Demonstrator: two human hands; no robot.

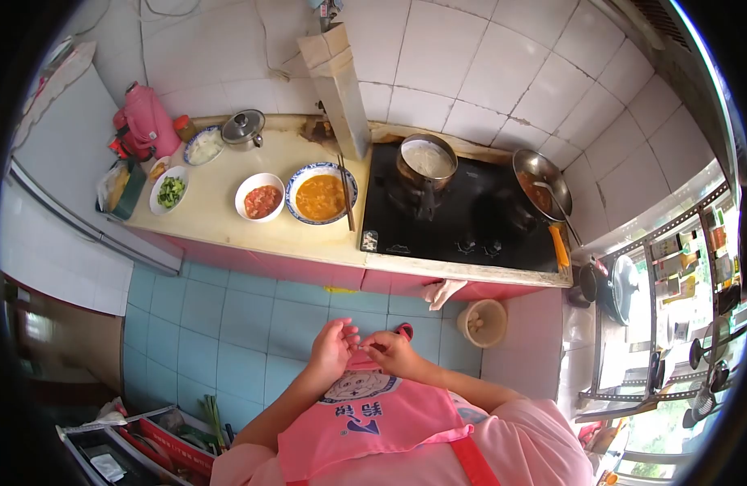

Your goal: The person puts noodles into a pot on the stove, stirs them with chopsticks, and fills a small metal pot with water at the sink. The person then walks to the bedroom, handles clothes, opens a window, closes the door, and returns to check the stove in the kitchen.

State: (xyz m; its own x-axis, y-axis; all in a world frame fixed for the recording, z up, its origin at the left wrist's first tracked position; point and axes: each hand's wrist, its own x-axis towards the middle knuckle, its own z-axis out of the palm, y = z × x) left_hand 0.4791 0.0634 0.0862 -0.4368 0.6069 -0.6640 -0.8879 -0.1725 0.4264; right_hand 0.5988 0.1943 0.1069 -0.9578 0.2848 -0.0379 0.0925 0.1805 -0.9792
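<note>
Both my hands are close together in front of the pink apron [373, 421], away from the counter. My left hand [335, 347] is half open with curled fingers, palm turned up. Beside it, my right hand [388, 353] has thumb and fingers pinched together; anything between them is too small to name. On the counter stand a blue-rimmed bowl of orange egg liquid [320, 194] with chopsticks [346, 194] across its right rim, a white bowl of chopped red food [262, 198] and a dish of chopped greens [171, 190].
A pot of whitish liquid [427, 159] and a wok [542, 185] with a ladle and orange handle stand on the black stove [463, 215]. A lidded steel pot [244, 130] and pink thermos [151, 121] are at the back left. A bin [482, 324] stands on the floor.
</note>
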